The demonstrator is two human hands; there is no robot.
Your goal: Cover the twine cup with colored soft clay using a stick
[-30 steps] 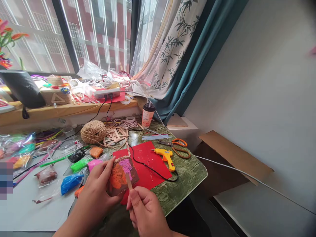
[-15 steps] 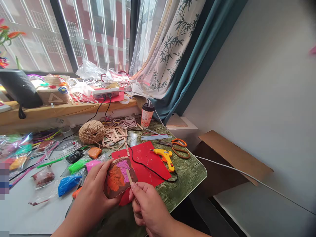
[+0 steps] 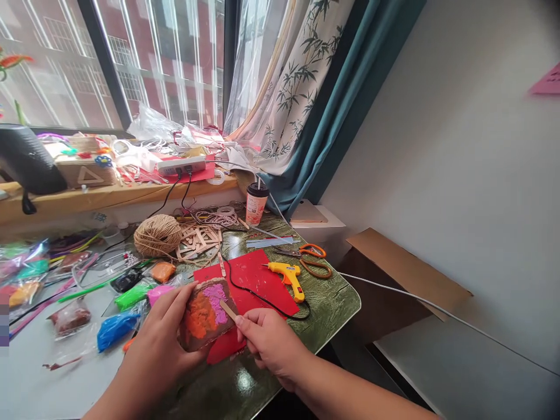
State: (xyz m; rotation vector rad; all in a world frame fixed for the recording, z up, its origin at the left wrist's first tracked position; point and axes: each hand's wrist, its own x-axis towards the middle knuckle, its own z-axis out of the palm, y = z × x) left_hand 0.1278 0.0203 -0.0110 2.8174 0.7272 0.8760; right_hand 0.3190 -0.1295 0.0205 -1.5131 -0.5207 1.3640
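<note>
My left hand is closed around the left side of a brown, square-looking panel with a cord-like edge. Orange and pink-purple clay is spread over its face, the pink at upper right and the orange at left. Between thumb and fingers, my right hand pinches a wooden craft stick. The stick's tip lies at the right part of the pink patch. Beneath the panel is a red sheet, partly hidden by it.
A yellow glue gun with a black cord lies on the red sheet, near orange-handled scissors. Behind are a twine ball, wooden sticks and a lidded cup. Bagged clay, including a blue pack, lies at left.
My right hand has shifted a little right and up, and the stick now slants more to the left. The pink patch seems to reach further down. The whole view has moved slightly.
</note>
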